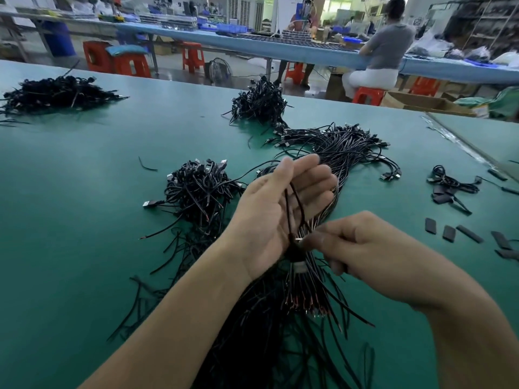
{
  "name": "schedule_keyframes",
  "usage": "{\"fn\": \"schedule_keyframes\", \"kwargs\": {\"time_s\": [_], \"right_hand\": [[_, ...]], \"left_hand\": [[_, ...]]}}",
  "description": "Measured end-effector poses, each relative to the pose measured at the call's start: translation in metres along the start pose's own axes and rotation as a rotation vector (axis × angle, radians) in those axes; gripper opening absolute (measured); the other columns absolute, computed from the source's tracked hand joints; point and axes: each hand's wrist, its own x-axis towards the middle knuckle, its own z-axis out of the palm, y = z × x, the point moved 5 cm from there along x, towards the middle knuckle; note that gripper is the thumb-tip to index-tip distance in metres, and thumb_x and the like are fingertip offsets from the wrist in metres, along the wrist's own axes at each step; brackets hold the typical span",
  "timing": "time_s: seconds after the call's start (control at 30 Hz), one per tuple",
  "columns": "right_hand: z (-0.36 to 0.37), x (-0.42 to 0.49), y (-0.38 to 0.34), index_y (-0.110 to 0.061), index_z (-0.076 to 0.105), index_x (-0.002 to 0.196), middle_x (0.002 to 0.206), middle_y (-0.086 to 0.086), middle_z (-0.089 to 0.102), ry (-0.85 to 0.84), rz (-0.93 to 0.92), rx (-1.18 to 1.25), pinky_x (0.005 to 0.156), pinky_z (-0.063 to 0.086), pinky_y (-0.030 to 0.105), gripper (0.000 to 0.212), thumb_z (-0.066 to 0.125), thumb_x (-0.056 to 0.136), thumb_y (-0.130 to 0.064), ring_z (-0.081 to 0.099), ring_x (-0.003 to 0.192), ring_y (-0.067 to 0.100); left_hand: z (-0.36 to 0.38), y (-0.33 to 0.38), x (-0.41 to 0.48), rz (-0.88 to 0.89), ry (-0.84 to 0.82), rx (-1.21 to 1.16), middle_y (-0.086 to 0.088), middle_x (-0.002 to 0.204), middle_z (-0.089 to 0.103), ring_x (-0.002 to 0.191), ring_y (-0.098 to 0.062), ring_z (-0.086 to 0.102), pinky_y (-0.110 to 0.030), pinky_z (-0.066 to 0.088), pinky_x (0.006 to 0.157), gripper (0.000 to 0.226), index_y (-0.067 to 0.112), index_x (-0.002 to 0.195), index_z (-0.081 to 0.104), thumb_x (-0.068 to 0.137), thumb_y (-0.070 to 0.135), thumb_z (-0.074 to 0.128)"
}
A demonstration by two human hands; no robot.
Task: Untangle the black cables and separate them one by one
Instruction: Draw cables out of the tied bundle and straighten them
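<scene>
A long bundle of black cables (345,155) runs from the table's middle right down toward me, bound by a pale band (299,267); its stripped ends (314,307) fan out below. My left hand (283,211) is over the bundle with the palm turned up and the fingers fairly straight. A thin black cable loop (295,203) lies across that palm. My right hand (362,248) pinches this cable between thumb and forefinger just above the band. Whether the left hand presses on the bundle beneath it is hidden.
A tangled cable heap (199,189) lies left of my hands, with loose cables (157,265) trailing toward me. More heaps sit at the far middle (259,101) and far left (56,92). Short black sleeves (449,233) lie at right. A person (384,49) sits at the far bench.
</scene>
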Motion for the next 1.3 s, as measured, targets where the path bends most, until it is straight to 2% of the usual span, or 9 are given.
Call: {"fn": "schedule_keyframes", "kwargs": {"time_s": [0.1, 0.17, 0.3, 0.53, 0.67, 0.77, 0.9, 1.1, 1.3], "right_hand": [[-0.005, -0.004, -0.009, -0.010, 0.066, 0.074, 0.046, -0.010, 0.032, 0.004, -0.098, -0.007, 0.043, 0.026, 0.019, 0.036, 0.055, 0.094, -0.037, 0.027, 0.043, 0.006], [-0.016, -0.007, -0.016, -0.015, 0.072, 0.074, 0.041, -0.009, 0.036, 0.136, -0.174, 0.056, 0.040, 0.024, 0.013, 0.032, 0.058, 0.092, -0.036, 0.030, 0.038, 0.003], [-0.026, -0.008, -0.017, -0.018, 0.072, 0.073, 0.065, 0.018, 0.064, 0.330, -0.241, 0.199, 0.060, 0.045, 0.041, 0.034, 0.063, 0.074, -0.051, 0.053, 0.058, 0.033], [-0.023, 0.002, 0.001, -0.031, 0.074, 0.077, 0.051, -0.007, 0.041, 0.413, -0.123, 0.260, 0.043, 0.027, 0.017, 0.030, 0.059, 0.077, -0.056, 0.033, 0.045, 0.003], [-0.005, 0.008, 0.007, -0.042, 0.073, 0.074, 0.050, -0.008, 0.051, 0.223, -0.019, 0.134, 0.045, 0.029, 0.027, 0.026, 0.058, 0.095, -0.037, 0.035, 0.045, 0.009], [0.011, 0.007, -0.001, -0.036, 0.073, 0.077, 0.050, -0.010, 0.052, 0.015, -0.041, 0.013, 0.047, 0.032, 0.026, 0.029, 0.054, 0.098, -0.031, 0.037, 0.045, 0.007], [0.012, 0.003, -0.005, -0.027, 0.067, 0.080, 0.056, -0.009, 0.056, -0.087, -0.061, -0.124, 0.048, 0.037, 0.024, 0.024, 0.053, 0.099, -0.029, 0.042, 0.047, 0.002], [-0.014, -0.008, -0.010, -0.035, 0.073, 0.077, 0.058, -0.002, 0.059, 0.079, -0.138, -0.096, 0.048, 0.037, 0.026, 0.014, 0.063, 0.086, -0.035, 0.044, 0.048, 0.006], [-0.029, -0.011, -0.014, -0.024, 0.074, 0.070, 0.051, -0.006, 0.061, 0.388, -0.206, 0.059, 0.044, 0.036, 0.014, 0.027, 0.078, 0.062, -0.049, 0.045, 0.045, 0.001]], "left_hand": [[-0.010, 0.001, -0.001, 0.092, 0.132, 0.400, -0.010, 0.108, 0.075, 0.103, -0.018, 0.072, -0.031, 0.057, 0.093, 0.037, 0.006, 0.114, 0.068, 0.107, 0.027, 0.039], [-0.007, -0.003, -0.006, -0.003, 0.088, 0.696, -0.006, 0.089, 0.077, 0.084, -0.014, 0.074, -0.027, 0.059, 0.079, 0.041, 0.010, 0.096, 0.073, 0.107, 0.031, 0.039], [0.005, -0.020, -0.017, -0.318, -0.103, 0.810, 0.000, 0.049, 0.059, 0.043, -0.011, 0.059, -0.017, 0.046, 0.042, 0.058, 0.009, 0.070, 0.067, 0.109, 0.036, 0.033], [0.008, -0.009, -0.014, -0.372, -0.146, 0.238, 0.012, 0.039, 0.030, 0.031, -0.001, 0.030, -0.014, 0.023, 0.032, 0.056, 0.022, 0.051, 0.045, 0.104, 0.039, 0.036], [0.009, 0.005, -0.007, -0.195, -0.067, -0.116, 0.006, 0.052, 0.052, 0.044, -0.006, 0.054, -0.014, 0.044, 0.040, 0.050, 0.013, 0.066, 0.067, 0.104, 0.033, 0.042], [0.004, 0.010, -0.002, -0.018, 0.047, -0.126, -0.009, 0.080, 0.074, 0.073, -0.017, 0.074, -0.022, 0.061, 0.065, 0.046, 0.000, 0.094, 0.074, 0.105, 0.030, 0.040], [-0.010, 0.009, -0.002, 0.137, 0.187, 0.232, -0.011, 0.096, 0.077, 0.092, -0.021, 0.074, -0.030, 0.061, 0.083, 0.036, 0.003, 0.108, 0.068, 0.106, 0.026, 0.042], [-0.007, -0.002, -0.008, -0.112, 0.036, 0.913, -0.009, 0.067, 0.074, 0.056, -0.016, 0.070, -0.022, 0.053, 0.052, 0.049, 0.003, 0.083, 0.072, 0.108, 0.032, 0.041], [-0.004, -0.014, -0.019, -0.392, -0.153, 1.033, 0.003, 0.044, 0.041, 0.035, -0.010, 0.040, -0.016, 0.031, 0.037, 0.062, 0.012, 0.063, 0.063, 0.108, 0.041, 0.033]]}}
